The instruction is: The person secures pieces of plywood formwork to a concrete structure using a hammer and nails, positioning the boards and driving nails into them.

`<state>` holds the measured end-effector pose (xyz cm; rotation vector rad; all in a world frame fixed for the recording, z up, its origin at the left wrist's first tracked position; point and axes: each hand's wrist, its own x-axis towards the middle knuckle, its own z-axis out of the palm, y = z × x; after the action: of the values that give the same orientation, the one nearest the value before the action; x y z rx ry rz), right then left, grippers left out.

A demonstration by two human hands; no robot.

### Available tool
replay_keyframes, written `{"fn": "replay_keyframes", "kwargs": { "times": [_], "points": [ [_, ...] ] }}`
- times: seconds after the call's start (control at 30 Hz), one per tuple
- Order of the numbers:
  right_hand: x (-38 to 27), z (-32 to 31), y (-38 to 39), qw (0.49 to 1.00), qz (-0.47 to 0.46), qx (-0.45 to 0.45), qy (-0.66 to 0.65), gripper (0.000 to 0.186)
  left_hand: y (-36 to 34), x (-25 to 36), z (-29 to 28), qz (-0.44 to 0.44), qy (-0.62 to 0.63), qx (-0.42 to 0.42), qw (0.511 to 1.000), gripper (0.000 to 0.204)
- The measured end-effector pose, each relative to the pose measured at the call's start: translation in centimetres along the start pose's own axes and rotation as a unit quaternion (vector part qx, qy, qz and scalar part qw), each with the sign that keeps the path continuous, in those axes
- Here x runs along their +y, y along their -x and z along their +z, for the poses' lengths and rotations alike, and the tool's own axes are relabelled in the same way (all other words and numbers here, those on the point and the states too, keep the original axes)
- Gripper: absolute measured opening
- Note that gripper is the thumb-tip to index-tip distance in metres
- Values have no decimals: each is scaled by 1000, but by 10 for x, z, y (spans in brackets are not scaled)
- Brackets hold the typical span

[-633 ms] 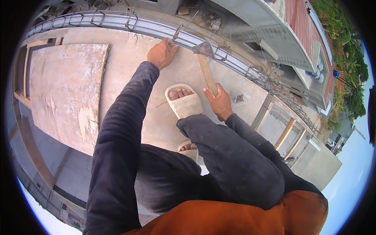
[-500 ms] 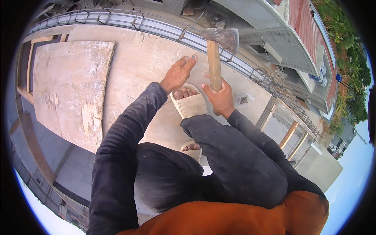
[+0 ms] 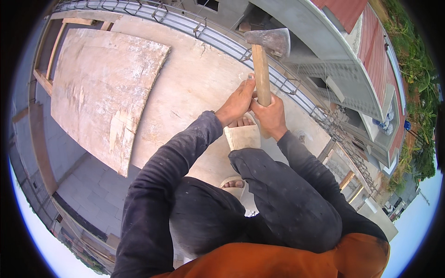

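My right hand [image 3: 270,115] is wrapped round the wooden handle of a hatchet [image 3: 263,76], held upright with its grey metal head at the top and the blade to the right. Right beside the handle, my left hand [image 3: 238,103] is closed, thumb pointing up and fingertips against or just behind the handle and right hand. Whatever its fingers may hold is hidden. Below both hands is my foot in a pale sandal [image 3: 244,136], resting on a dusty wooden panel [image 3: 185,88].
A loose plywood sheet [image 3: 102,92] lies on the left, its right edge worn. Steel rebar framing [image 3: 204,31] runs along the far edge, with a lower building [image 3: 333,60] beyond. A clear plastic bag [image 3: 303,136] sits right of my right hand. Timber framing borders the left side.
My left hand has moved right, up to the hatchet handle and my right hand. The hatchet stays upright in my right hand. The whole view has shifted, with the plywood sheet further right.
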<state>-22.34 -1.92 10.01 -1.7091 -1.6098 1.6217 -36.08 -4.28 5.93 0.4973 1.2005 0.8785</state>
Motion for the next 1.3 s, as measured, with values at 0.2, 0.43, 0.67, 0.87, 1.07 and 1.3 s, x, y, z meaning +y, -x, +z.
{"fn": "replay_keyframes", "kwargs": {
  "times": [0.2,0.43,0.67,0.87,1.07,1.3],
  "points": [
    [-9,1,-14,999,-3,-31,21,22,6,19,-16,-31,-39,11,999,83],
    [-21,7,-15,991,-28,-20,-128,16,16,24,-29,9,18,3,1000,54],
    [-28,2,-20,962,23,16,-273,17,31,38,-33,33,163,17,986,26],
    [-36,6,-26,931,65,-18,-360,25,31,44,-28,50,169,53,983,24],
    [-46,2,-29,957,97,-37,-273,27,0,44,-62,124,37,165,978,23],
    [-19,-19,-16,992,52,-86,-72,46,-83,32,-207,210,-169,403,875,31]
  ]
}}
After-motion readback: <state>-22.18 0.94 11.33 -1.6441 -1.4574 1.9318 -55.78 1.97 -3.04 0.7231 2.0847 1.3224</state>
